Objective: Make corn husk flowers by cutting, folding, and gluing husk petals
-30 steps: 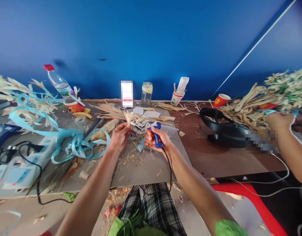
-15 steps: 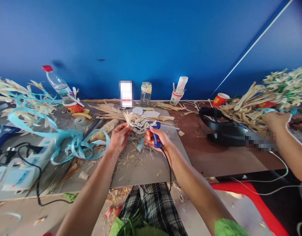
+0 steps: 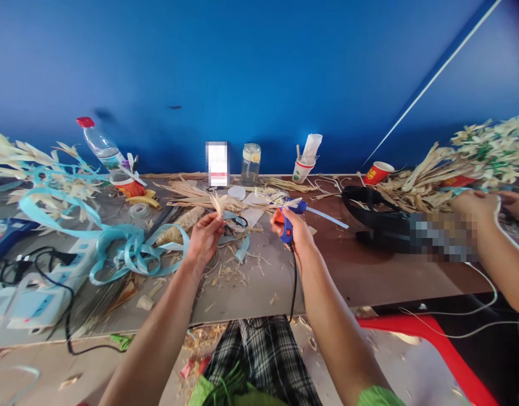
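My left hand pinches a pale flower of dried husk petals between thumb and fingers, its petals pointing up. To its right, my right hand is wrapped round a blue glue gun with an orange trigger. A translucent glue stick sticks out of the gun's back end, and a black cord hangs from its handle. Pale stringy scraps cover the front of the gun, so its nozzle is hard to make out. Loose dried husk strips lie behind my hands.
Light blue ribbon lies tangled at left, near a power strip and a second glue gun. A clear jar and paper cup stand by the wall. At right are a black headband-like object and another person's hands.
My right hand has moved the glue gun to the right, away from the flower. The glue stick at its back now shows clearly. My left hand stays nearly in place with the flower.
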`<control>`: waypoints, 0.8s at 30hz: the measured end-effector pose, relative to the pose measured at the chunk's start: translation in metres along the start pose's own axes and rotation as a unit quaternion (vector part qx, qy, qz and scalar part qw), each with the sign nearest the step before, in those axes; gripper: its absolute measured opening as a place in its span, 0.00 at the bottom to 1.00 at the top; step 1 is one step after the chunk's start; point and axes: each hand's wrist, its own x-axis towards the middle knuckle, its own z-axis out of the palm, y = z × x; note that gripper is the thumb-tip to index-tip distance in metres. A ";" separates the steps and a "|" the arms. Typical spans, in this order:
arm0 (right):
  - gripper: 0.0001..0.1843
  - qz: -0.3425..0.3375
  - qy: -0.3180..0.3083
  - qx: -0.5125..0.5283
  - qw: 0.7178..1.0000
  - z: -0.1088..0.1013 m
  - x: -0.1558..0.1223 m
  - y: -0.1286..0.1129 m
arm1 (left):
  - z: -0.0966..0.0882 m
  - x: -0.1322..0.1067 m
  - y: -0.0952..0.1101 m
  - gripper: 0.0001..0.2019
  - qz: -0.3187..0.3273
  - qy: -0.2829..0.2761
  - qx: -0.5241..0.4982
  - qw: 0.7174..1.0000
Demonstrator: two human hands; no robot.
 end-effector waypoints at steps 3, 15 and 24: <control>0.22 -0.026 0.152 -0.244 0.957 -0.007 0.006 0.001 | 0.000 0.000 -0.001 0.11 0.007 0.001 0.011 1.000; 0.25 0.009 0.096 -0.674 0.732 0.011 -0.004 0.023 | 0.001 -0.003 -0.003 0.11 0.033 -0.030 0.044 0.998; 0.24 -0.015 0.082 -0.604 0.793 -0.004 0.002 0.018 | -0.003 -0.001 -0.004 0.11 0.047 -0.030 0.074 0.996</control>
